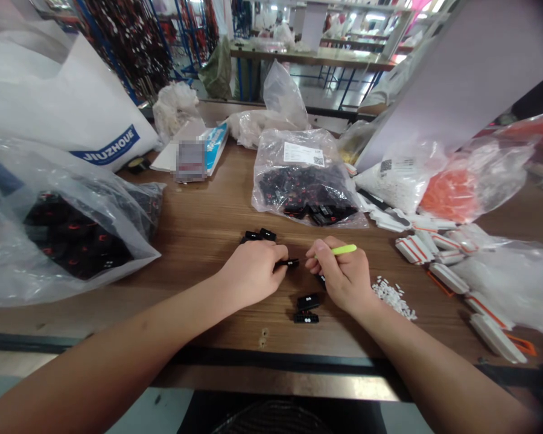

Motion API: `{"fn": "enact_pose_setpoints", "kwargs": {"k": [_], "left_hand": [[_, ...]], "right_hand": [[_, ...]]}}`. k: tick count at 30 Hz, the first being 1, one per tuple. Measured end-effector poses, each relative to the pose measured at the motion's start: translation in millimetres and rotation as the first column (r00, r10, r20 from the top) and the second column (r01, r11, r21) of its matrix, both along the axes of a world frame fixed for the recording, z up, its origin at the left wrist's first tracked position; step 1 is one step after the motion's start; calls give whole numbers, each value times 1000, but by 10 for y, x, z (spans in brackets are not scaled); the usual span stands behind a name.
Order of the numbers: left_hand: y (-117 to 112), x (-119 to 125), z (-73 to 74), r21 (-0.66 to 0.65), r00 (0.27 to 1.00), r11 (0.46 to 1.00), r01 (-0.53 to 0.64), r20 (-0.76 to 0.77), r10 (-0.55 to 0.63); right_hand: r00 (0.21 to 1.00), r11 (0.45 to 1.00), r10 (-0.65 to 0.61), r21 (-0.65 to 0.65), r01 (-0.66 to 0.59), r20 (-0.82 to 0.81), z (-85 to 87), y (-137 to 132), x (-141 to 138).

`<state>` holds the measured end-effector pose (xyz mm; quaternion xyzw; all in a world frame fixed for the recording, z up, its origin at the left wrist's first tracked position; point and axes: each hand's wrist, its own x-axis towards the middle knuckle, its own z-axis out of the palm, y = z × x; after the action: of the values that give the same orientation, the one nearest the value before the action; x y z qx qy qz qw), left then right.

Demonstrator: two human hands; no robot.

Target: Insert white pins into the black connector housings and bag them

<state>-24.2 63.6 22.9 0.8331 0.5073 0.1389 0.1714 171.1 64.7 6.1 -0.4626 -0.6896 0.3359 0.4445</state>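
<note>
My left hand is closed around a small black plastic connector just above the table. Between the fingers of my right hand is a slim yellow-green handled tool, its tip too small to make out. The two hands are close together but apart. Beyond my left hand lie a few black connectors. Nearer to me are two more, a connector and another connector, both showing white dots. Part of one black piece is hidden by my right hand. A pile of tiny white plugs lies beside my right wrist.
A clear bag of black connectors stands at the back, and another bag at the left. White cases with orange trim line the right side, with bags of white pieces and orange pieces behind. A booklet lies back left.
</note>
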Motion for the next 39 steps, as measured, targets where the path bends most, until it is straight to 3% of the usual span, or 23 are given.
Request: {"fn": "enact_pose_setpoints", "kwargs": {"k": [18, 27, 39], "left_hand": [[2, 3, 14, 11, 1000, 1000, 6, -12, -6], [5, 9, 6, 18, 1000, 1000, 2, -8, -2], [-3, 0, 8, 12, 1000, 1000, -1, -1, 1]], "right_hand": [[993, 998, 41, -45, -37, 115, 4, 24, -11], [999, 1000, -30, -10, 30, -41, 38, 12, -15], [1000, 1000, 7, 13, -7, -3, 26, -15, -46]]}}
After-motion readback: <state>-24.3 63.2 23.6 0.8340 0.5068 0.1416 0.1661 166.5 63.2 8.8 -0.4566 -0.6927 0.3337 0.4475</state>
